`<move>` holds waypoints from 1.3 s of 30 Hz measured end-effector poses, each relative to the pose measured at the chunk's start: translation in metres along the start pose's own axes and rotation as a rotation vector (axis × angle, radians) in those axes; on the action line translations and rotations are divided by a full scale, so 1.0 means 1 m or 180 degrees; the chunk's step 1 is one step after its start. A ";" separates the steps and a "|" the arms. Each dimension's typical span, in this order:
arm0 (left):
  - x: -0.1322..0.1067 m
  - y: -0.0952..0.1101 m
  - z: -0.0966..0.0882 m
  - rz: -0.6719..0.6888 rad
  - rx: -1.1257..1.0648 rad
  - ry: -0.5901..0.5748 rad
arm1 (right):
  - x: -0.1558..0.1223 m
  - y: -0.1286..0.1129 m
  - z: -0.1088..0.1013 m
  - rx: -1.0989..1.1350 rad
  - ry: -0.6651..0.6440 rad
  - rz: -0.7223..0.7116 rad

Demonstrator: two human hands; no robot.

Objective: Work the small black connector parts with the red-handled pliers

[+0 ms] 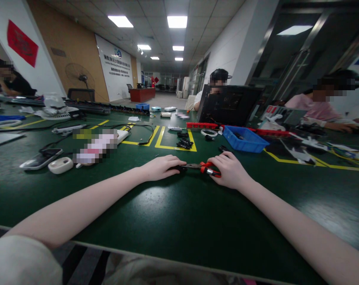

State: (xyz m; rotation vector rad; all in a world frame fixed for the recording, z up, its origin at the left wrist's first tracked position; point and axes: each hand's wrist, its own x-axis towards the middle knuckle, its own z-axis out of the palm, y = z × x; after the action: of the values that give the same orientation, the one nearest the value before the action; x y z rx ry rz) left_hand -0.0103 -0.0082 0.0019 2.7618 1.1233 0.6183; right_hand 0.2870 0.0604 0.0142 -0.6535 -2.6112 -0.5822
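We hold our two hands near each other over the dark green table (155, 209), both forearms reaching in from the near edge. In our right hand (230, 171) we grip a pair of pliers (202, 167) with red handles, fingers wrapped around them and the nose aimed at our left side. Our left hand (161, 168), palm down, pinches a small black piece (183, 168) between thumb and fingers, low at the tabletop, right at the tip of the pliers; we cannot tell whether the metal jaws are closed on it. Just beyond our hands, more black pieces (185, 143) lie in a loose heap within a rectangle of yellow tape (170, 148). To the right of that heap we see a coiled white cable (215, 133) and a blue bin (250, 146) with dark contents, and behind these a red strip (203, 125) runs along the table. Over on the left we have a rounded white case (60, 165) beside a flat handheld device (42, 159). Across the table, a co-worker (198, 99) sits partly hidden behind a large black panel (223, 105).
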 end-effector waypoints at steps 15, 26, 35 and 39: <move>0.000 -0.002 0.001 0.0046 0.0066 0.0050 | 0.000 0.000 -0.001 0.0023 -0.0060 0.0034; 0.000 0.001 0.001 0.0020 0.0134 0.0087 | -0.002 0.003 0.002 0.0070 -0.0055 0.0075; 0.000 0.000 0.001 0.0017 0.0122 0.0063 | 0.000 0.001 0.001 0.0091 -0.0095 0.0122; 0.000 0.000 0.001 -0.0003 0.0140 0.0056 | -0.001 0.001 0.001 0.0087 -0.0113 0.0139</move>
State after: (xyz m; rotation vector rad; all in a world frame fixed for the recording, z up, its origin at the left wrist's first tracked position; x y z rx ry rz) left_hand -0.0099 -0.0082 0.0013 2.7977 1.1553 0.6268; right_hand 0.2881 0.0616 0.0137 -0.7166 -2.6260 -0.5254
